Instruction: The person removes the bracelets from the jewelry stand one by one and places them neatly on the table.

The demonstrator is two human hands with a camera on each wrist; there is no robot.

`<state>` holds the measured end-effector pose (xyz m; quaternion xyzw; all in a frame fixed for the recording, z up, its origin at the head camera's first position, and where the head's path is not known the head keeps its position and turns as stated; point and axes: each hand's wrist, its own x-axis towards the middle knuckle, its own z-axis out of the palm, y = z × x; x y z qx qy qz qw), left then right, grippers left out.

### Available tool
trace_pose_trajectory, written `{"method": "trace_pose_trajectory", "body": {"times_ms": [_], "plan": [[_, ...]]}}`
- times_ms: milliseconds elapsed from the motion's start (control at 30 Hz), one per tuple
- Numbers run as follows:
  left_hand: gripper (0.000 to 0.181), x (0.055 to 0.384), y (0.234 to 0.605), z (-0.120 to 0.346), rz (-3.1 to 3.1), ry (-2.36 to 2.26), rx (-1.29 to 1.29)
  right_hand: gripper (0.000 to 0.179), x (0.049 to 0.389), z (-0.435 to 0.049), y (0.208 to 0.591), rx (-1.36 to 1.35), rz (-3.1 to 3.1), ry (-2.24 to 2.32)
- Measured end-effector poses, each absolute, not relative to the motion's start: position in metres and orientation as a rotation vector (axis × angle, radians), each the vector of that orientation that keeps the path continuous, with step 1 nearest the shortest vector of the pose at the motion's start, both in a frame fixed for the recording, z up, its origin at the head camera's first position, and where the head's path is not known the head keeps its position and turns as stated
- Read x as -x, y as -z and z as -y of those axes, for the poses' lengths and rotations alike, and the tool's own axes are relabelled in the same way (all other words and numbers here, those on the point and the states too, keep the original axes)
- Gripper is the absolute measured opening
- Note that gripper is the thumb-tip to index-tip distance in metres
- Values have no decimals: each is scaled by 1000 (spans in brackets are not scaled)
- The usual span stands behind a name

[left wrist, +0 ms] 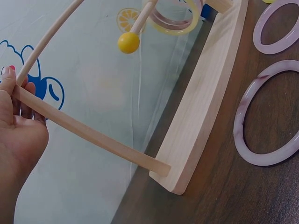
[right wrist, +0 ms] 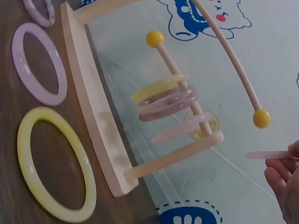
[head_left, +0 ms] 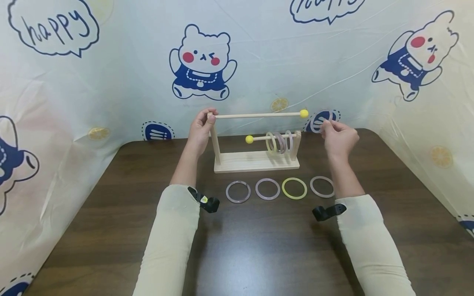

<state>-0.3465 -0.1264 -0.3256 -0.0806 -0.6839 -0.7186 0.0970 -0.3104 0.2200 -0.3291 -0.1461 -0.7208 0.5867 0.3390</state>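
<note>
A wooden bangle stand [head_left: 255,162] has a tall left post and a shorter right one. My left hand [head_left: 200,130] grips the top of the tall post, where the upper rod [head_left: 259,116] begins. That rod runs right and ends in a yellow ball [head_left: 304,114]. Just right of the ball, my right hand [head_left: 340,139] pinches a pale translucent bangle [right wrist: 259,155], apart from the rod. In the right wrist view the bangle appears edge-on. Several bangles hang on the lower rod [head_left: 259,138], among them a yellow one [right wrist: 159,88] and purplish ones.
In front of the stand, a row of bangles lies flat on the dark wooden table [head_left: 244,246]: a mottled lilac bangle [head_left: 238,201], a purple bangle [head_left: 268,198], a yellow bangle [head_left: 294,198] and a pale bangle [head_left: 321,178]. A printed cloth [head_left: 122,82] hangs behind.
</note>
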Motion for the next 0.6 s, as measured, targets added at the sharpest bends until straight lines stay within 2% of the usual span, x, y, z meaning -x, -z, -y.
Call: {"method": "trace_pose_trajectory", "body": {"times_ms": [600], "plan": [[37, 346, 327, 126, 1996, 2142, 251, 28, 303, -248, 342, 358, 1943, -1652]]}}
